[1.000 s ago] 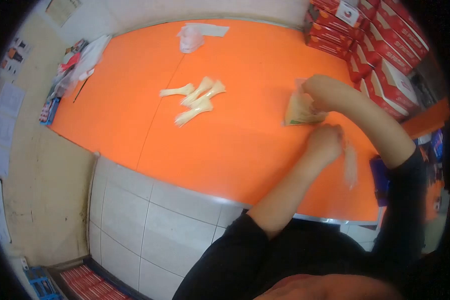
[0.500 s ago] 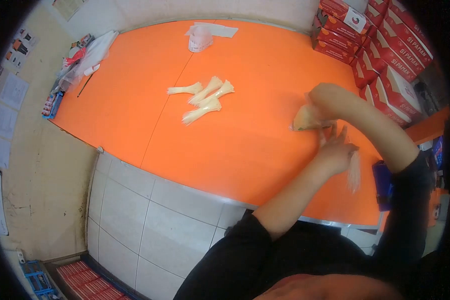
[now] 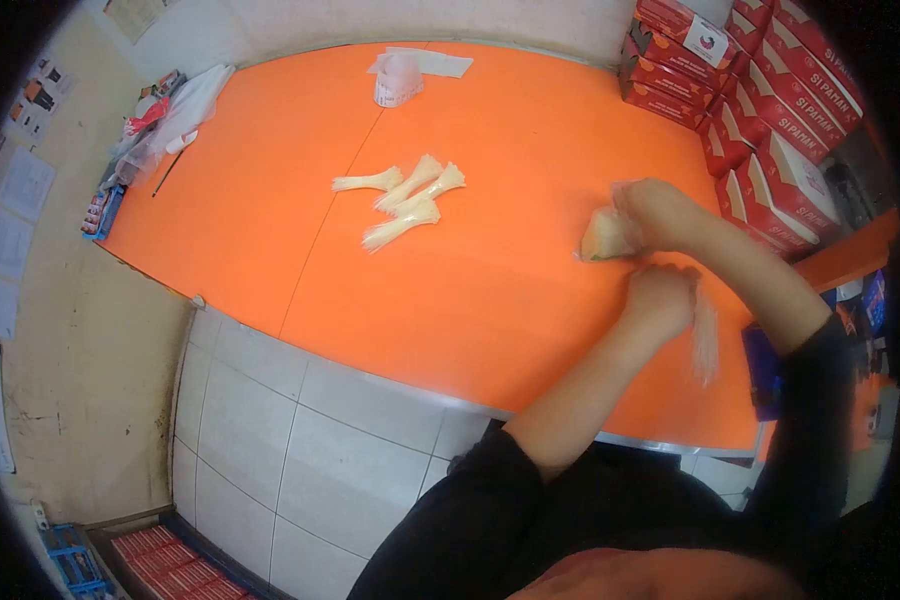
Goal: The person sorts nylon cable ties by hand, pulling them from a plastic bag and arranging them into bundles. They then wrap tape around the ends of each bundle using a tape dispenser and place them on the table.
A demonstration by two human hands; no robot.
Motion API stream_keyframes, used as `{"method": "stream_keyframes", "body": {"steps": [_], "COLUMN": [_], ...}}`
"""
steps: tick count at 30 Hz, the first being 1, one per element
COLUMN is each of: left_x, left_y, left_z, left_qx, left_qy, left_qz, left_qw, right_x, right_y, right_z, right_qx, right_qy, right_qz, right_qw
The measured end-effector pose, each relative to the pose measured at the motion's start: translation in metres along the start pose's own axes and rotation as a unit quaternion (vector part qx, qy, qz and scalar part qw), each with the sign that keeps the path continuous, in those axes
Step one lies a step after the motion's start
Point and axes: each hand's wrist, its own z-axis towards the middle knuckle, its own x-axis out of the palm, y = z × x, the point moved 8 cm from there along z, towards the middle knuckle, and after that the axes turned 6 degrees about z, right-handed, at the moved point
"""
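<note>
Plastic bag (image 3: 603, 236): probably light, squishy, slippery

It's at the worktop's (image 3: 510, 300) 3 o'clock. Right hand (image 3: 660, 214) has fingers clamped on its 2 o'clock end, best spot imo. Left hand (image 3: 662, 297): fingers curled, can't tell if gripping.

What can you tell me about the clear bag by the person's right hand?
The clear bag looks like thin, see-through plastic, bulging around something pale yellow, with a hint of green low down. It appears to rest on the orange table, loose film rising beside the right hand, whose grip covers its right side. Whether it is tied cannot be seen. The left hand is close by; contact there is unclear.
</note>
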Motion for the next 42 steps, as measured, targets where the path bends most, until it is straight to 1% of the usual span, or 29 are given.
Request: {"method": "stream_keyframes", "body": {"steps": [1,2,4,7,9,11,13,14,15,16,17,19,20,22,23,24,25,26,28,29,31,32,34,35,37,38,40,41,42], "left_x": [-0.003,-0.002,-0.005,-0.004,-0.006,-0.006,-0.017,-0.019,-0.029,-0.039,-0.046,-0.075,-0.078,-0.083,-0.082,-0.074,-0.065,-0.057,-0.051,-0.049,-0.05,-0.052,-0.051,-0.053,-0.053,-0.053,-0.051,-0.049,-0.051], "left_y": [0.003,0.004,0.013,0.018,0.019,0.02,0.017,0.017,0.013,0.009,0.008,0.022,0.025,0.051,0.055,0.065,0.071,0.072,0.072,0.07,0.071,0.069,0.066,0.065,0.066,0.066,0.067,0.068,0.065], "left_z": [-0.001,0.0,0.001,0.002,0.002,0.001,-0.002,-0.002,-0.004,-0.006,-0.007,-0.016,-0.015,-0.021,-0.02,-0.017,-0.014,-0.01,-0.003,0.001,0.001,0.001,0.001,0.001,0.001,0.002,0.003,0.004,0.005], "left_qx": [-0.036,-0.035,-0.061,-0.083,-0.084,-0.086,-0.073,-0.072,-0.059,-0.045,-0.041,-0.077,-0.077,-0.179,-0.178,-0.22,-0.257,-0.245,-0.231,-0.219,-0.217,-0.214,-0.231,-0.23,-0.232,-0.231,-0.221,-0.221,-0.191], "left_qy": [0.02,0.021,-0.044,-0.039,-0.053,-0.067,-0.121,-0.121,-0.143,-0.165,-0.164,-0.255,-0.256,-0.316,-0.314,-0.294,-0.269,-0.26,-0.252,-0.244,-0.226,-0.222,-0.179,-0.179,-0.179,-0.179,-0.189,-0.188,-0.214], "left_qz": [-0.001,0.0,-0.059,-0.063,-0.078,-0.094,-0.121,-0.121,-0.136,-0.152,-0.154,-0.228,-0.229,-0.218,-0.22,-0.202,-0.186,-0.191,-0.168,-0.172,-0.176,-0.175,-0.164,-0.164,-0.164,-0.163,-0.169,-0.169,-0.174], "left_qw": [0.999,0.999,0.995,0.994,0.992,0.99,0.982,0.983,0.979,0.973,0.974,0.937,0.936,0.906,0.906,0.908,0.91,0.914,0.924,0.929,0.933,0.935,0.942,0.942,0.942,0.942,0.942,0.942,0.942], "right_x": [0.001,0.001,-0.003,-0.014,-0.015,-0.017,-0.027,-0.032,-0.035,-0.037,-0.038,-0.017,-0.006,0.004,0.005,0.001,-0.001,-0.004,-0.023,-0.029,-0.038,-0.038,-0.036,-0.035,-0.048,-0.05,-0.05,-0.049,-0.04], "right_y": [0.002,0.003,0.003,0.006,0.0,-0.015,-0.015,-0.015,-0.018,-0.026,-0.034,-0.069,-0.08,-0.078,-0.079,-0.077,-0.067,-0.06,-0.058,-0.06,-0.055,-0.06,-0.068,-0.071,-0.063,-0.063,-0.064,-0.065,-0.064], "right_z": [-0.002,-0.004,-0.005,-0.01,-0.011,-0.009,-0.01,-0.011,-0.011,-0.012,-0.013,-0.01,-0.008,-0.009,-0.012,-0.014,-0.014,-0.017,-0.02,-0.023,-0.029,-0.031,-0.029,-0.031,-0.035,-0.037,-0.039,-0.037,-0.035], "right_qx": [-0.011,-0.023,-0.019,-0.012,-0.008,0.0,-0.006,-0.012,-0.01,0.011,0.032,0.03,0.023,0.01,0.001,0.009,-0.013,-0.031,-0.062,-0.047,0.004,0.009,0.017,0.018,-0.04,-0.04,-0.03,-0.03,-0.03], "right_qy": [0.007,0.014,0.026,0.035,0.03,-0.013,-0.004,0.004,0.003,0.01,0.016,0.017,0.018,0.011,0.003,0.001,0.028,0.057,-0.042,-0.046,0.0,-0.004,0.007,0.006,-0.036,-0.037,-0.02,-0.02,0.028], "right_qz": [0.019,0.039,0.033,0.041,0.056,0.063,0.04,0.015,0.015,0.03,0.046,0.051,0.058,0.08,0.104,0.103,0.07,0.038,0.087,0.085,0.146,0.147,0.146,0.146,0.192,0.192,0.242,0.242,0.217], "right_qw": [1.0,0.999,0.999,0.998,0.998,0.998,0.999,1.0,1.0,0.999,0.998,0.998,0.998,0.997,0.995,0.995,0.997,0.997,0.993,0.994,0.989,0.989,0.989,0.989,0.98,0.98,0.97,0.97,0.975]}}
